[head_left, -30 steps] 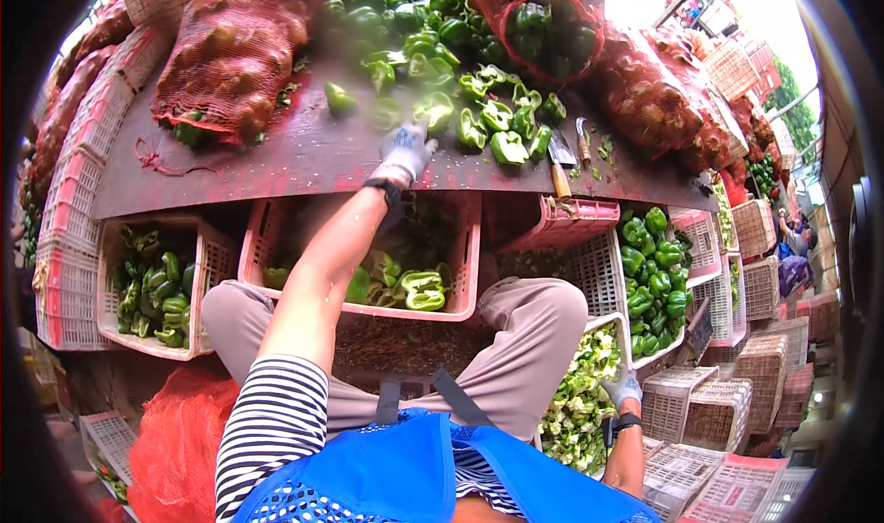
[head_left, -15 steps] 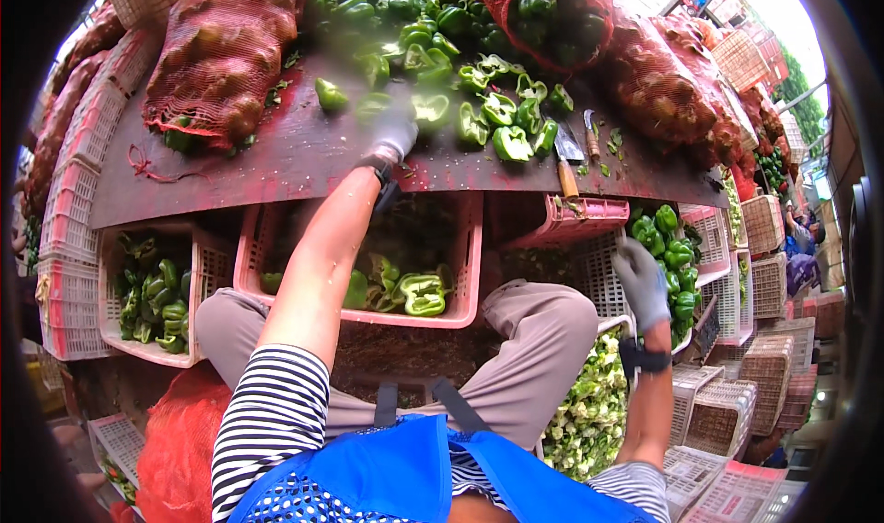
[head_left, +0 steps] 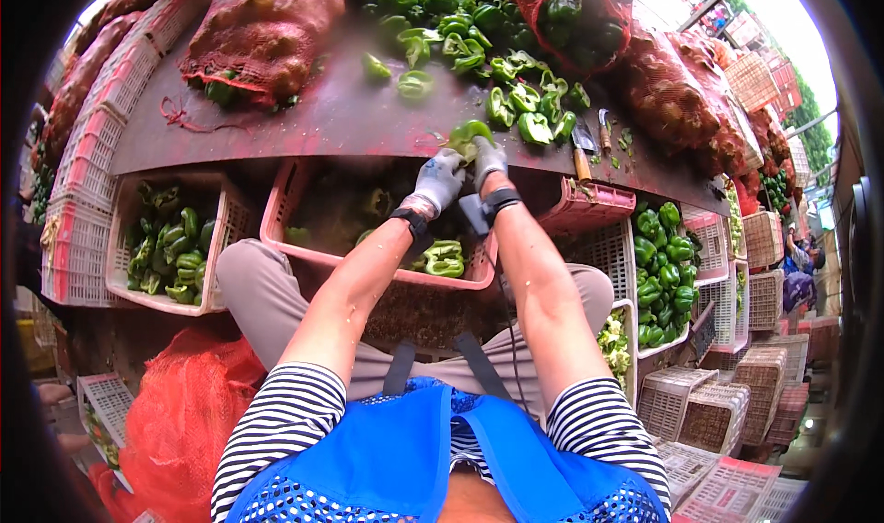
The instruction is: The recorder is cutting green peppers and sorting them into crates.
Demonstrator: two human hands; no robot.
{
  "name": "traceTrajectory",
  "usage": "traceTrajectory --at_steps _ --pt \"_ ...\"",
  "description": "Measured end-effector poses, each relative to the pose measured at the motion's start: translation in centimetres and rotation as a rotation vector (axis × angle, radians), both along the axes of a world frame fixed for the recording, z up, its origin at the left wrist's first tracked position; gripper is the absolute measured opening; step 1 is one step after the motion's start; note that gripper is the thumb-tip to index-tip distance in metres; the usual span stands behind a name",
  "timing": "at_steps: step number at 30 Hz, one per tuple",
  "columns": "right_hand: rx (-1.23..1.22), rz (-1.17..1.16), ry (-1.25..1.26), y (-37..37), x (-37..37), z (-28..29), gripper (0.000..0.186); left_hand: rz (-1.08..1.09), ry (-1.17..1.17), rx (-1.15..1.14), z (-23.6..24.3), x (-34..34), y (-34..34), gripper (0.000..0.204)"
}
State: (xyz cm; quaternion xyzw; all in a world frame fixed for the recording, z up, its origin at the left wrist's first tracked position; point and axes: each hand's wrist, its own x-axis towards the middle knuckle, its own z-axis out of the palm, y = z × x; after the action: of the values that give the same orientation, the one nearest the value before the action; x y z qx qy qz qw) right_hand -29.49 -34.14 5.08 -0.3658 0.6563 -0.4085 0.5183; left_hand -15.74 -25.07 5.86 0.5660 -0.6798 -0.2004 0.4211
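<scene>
Both my hands, in grey gloves, meet at the near edge of the dark table [head_left: 267,141]. A green bell pepper [head_left: 470,134] is held between them. My left hand [head_left: 440,180] has its fingers closed at the pepper's near left side. My right hand [head_left: 490,162] closes round its right side; the fingertips are partly hidden. Beyond lie several cut-open green peppers [head_left: 534,127] and a heap of whole ones [head_left: 405,0]. Beneath my wrists stands a pink crate [head_left: 387,273] with opened pepper pieces [head_left: 444,258] in it.
Right of the cut peppers lie a wooden-handled knife [head_left: 582,162] and a hooked blade [head_left: 604,132]. Red mesh sacks [head_left: 272,35] stand on the table. Crates of green peppers flank me at left [head_left: 210,293] and right [head_left: 680,337]. A red mesh bag [head_left: 189,422] sits at lower left.
My left hand has drawn back from the tabletop to its near edge. My right hand has come up from beside the right crate to meet it, and both now hold a green bell pepper.
</scene>
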Motion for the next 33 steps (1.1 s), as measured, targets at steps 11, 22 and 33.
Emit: traceTrajectory --at_steps 11,22,33 --pt "-0.208 0.795 -0.003 8.3 -1.8 9.3 0.059 -0.296 1.140 0.664 6.6 4.4 8.4 0.056" --pt "-0.303 0.404 0.245 16.4 1.1 10.5 0.047 -0.002 0.833 0.039 8.3 1.9 14.0 0.050" --pt "-0.316 0.435 -0.174 18.2 1.5 9.7 0.041 -0.061 0.275 0.189 14.8 4.6 15.4 0.068"
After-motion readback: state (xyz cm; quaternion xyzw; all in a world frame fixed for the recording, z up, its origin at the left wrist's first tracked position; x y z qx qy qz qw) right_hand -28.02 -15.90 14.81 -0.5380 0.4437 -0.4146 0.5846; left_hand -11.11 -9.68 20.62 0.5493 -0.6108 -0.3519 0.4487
